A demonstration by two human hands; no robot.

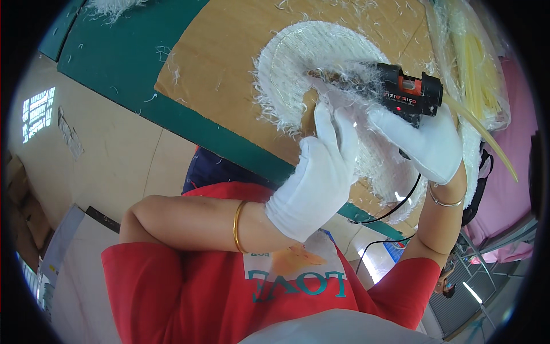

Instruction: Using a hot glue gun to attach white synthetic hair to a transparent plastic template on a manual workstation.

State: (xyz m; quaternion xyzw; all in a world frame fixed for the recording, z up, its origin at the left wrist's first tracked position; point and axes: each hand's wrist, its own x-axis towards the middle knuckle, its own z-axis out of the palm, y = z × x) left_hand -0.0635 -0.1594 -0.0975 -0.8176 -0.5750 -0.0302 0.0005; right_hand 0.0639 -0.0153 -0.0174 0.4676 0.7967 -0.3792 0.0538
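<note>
Gluing looks under way: at upper centre of the frame the white-gloved right hand [427, 143] grips a black-and-orange hot glue gun [404, 89] whose nozzle meets the round white fringed woven mat [298, 57] on the cardboard-topped table [229, 69], the white-gloved left hand [318, 178] pressing its fingers [329, 123] flat on the fibres, so next likely needs steady pressing

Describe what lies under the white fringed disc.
The white fringed disc lies on a brown cardboard sheet, itself on a green table. The gloved left hand and right hand with the glue gun hide its near part.

Workbench surroundings, seen from above.
Brown cardboard sheet [229, 63] over green tabletop [114, 69]; clear bag of pale glue sticks [478, 69] at right; beige floor [103, 160] below.
</note>
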